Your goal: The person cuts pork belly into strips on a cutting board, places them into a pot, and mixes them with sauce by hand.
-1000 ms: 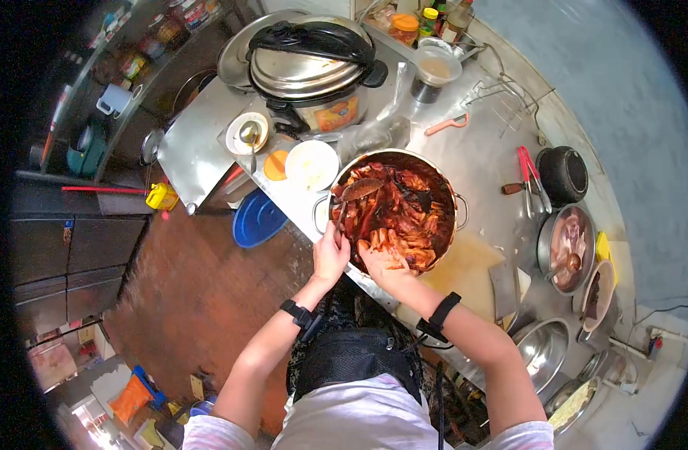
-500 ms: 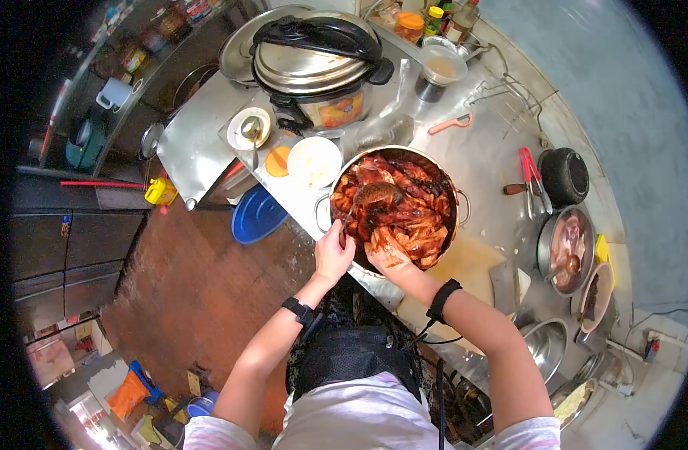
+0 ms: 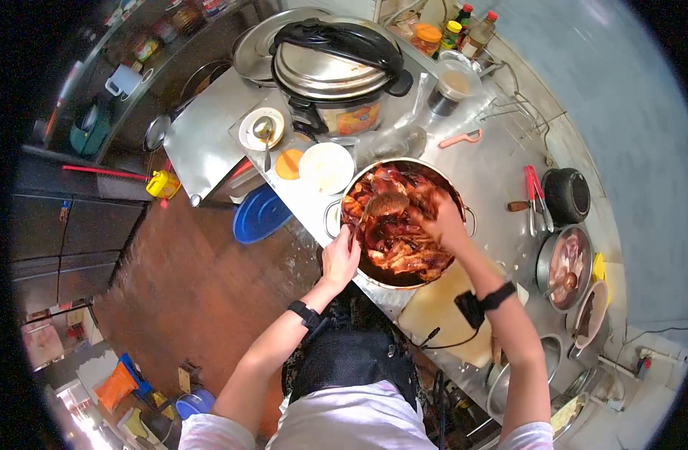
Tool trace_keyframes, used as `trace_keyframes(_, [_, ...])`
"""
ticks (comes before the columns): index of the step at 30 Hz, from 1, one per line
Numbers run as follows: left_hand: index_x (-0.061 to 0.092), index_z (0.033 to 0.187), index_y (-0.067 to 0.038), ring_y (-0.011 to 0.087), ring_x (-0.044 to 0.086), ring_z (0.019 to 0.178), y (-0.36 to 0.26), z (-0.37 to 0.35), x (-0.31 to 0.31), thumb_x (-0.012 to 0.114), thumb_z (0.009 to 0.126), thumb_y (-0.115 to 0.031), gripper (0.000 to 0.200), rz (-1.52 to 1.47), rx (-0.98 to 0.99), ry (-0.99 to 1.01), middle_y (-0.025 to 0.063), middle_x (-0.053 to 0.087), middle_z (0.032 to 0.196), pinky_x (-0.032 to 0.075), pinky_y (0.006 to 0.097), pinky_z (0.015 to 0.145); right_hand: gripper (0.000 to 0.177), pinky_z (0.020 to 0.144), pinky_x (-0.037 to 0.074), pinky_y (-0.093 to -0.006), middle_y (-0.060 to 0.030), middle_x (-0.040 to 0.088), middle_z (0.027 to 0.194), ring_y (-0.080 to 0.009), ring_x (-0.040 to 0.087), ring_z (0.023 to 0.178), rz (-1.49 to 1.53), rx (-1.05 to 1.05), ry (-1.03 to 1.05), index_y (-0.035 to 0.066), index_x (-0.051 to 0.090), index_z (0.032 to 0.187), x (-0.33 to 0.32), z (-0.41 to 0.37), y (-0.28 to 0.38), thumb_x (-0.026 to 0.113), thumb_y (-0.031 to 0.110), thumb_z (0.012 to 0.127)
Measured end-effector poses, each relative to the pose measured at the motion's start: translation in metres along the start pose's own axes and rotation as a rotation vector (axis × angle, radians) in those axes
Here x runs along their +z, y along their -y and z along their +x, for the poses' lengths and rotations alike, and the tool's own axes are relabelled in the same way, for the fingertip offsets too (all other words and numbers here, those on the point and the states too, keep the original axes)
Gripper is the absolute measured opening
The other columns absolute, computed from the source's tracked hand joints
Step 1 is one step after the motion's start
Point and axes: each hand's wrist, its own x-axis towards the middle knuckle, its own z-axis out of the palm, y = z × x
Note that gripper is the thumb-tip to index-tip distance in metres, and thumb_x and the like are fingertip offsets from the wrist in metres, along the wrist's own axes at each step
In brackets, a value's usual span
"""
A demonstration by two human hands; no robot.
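Note:
A wide metal pot [image 3: 401, 286] with side handles stands at the counter's near edge, filled with dark red, sauce-coated meat pieces [image 3: 408, 259]. My left hand [image 3: 342, 259] is closed around the handle of a ladle at the pot's left rim. The ladle's round, sauce-smeared bowl [image 3: 387, 205] rests on the meat. Over the right side of the pot, my right hand [image 3: 445, 223] reaches down into the meat. Its fingers are smeared by motion and partly lost against the sauce, so their closing does not show.
Beyond the pot are a white bowl [image 3: 327, 168], a spoon in a small bowl [image 3: 261, 129] and a large pressure cooker [image 3: 336, 67]. Red-handled tongs [image 3: 539, 196], a black pot [image 3: 567, 195] and a pan of raw meat [image 3: 566, 266] lie right. A cutting board [image 3: 449, 319] sits nearby.
My right hand has moved from the pot's near side to its right side, across the meat. My left hand keeps hold of the ladle. The whole view has shifted slightly.

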Motion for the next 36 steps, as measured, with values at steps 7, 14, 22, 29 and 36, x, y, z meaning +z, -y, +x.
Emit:
trace_keyframes(7, [0.048,0.087,-0.005,0.0383,0.059,0.065,0.003,-0.002,0.003,0.055,0.080,-0.011,0.011,0.037,0.109,-0.099,0.0177,0.059,0.071,0.046,0.0453,0.055,0.078,0.075,0.047,-0.0360,-0.0213,0.065,0.091,-0.0297,0.062,0.083,0.127,0.313,0.415,-0.010,0.060,0.099,0.059,0.098,-0.050,0.073,0.058,0.062])
trace_keyframes(14, [0.044,0.082,-0.004,0.0375,0.058,0.065,-0.001,-0.006,0.004,0.057,0.079,-0.010,0.014,0.072,0.107,-0.120,0.0170,0.057,0.070,0.045,0.0453,0.054,0.055,0.069,0.047,-0.0307,-0.0066,0.065,0.087,-0.0150,0.057,0.075,0.514,0.468,0.641,-0.006,0.064,0.093,0.076,0.099,-0.068,0.079,0.040,0.065])
trace_keyframes(22, [0.045,0.082,-0.004,0.0364,0.058,0.062,-0.004,-0.004,0.006,0.056,0.080,-0.009,0.012,0.067,0.133,-0.137,0.0158,0.057,0.067,0.046,0.0447,0.053,0.047,0.078,0.046,-0.0290,-0.0046,0.065,0.093,-0.0130,0.057,0.080,0.454,0.474,0.573,-0.002,0.064,0.099,0.010,0.074,-0.007,0.078,0.029,0.068])
trace_keyframes(29, [0.047,0.088,-0.003,0.0380,0.058,0.064,0.004,-0.002,0.009,0.054,0.080,-0.008,0.012,0.037,0.173,-0.148,0.0191,0.057,0.067,0.046,0.0460,0.054,0.045,0.082,0.045,-0.0279,-0.0038,0.066,0.096,-0.0120,0.057,0.085,0.518,0.322,0.478,0.000,0.063,0.098,-0.029,0.029,0.003,0.081,0.009,0.058])
trace_keyframes(36, [0.046,0.094,-0.003,0.0388,0.059,0.064,0.003,-0.002,0.008,0.053,0.081,-0.009,0.016,0.046,0.139,-0.125,0.0198,0.058,0.068,0.046,0.0467,0.056,0.051,0.082,0.047,-0.0289,-0.0071,0.066,0.098,-0.0134,0.061,0.086,0.459,0.252,0.224,-0.001,0.061,0.104,-0.047,-0.030,0.001,0.080,0.010,0.058])
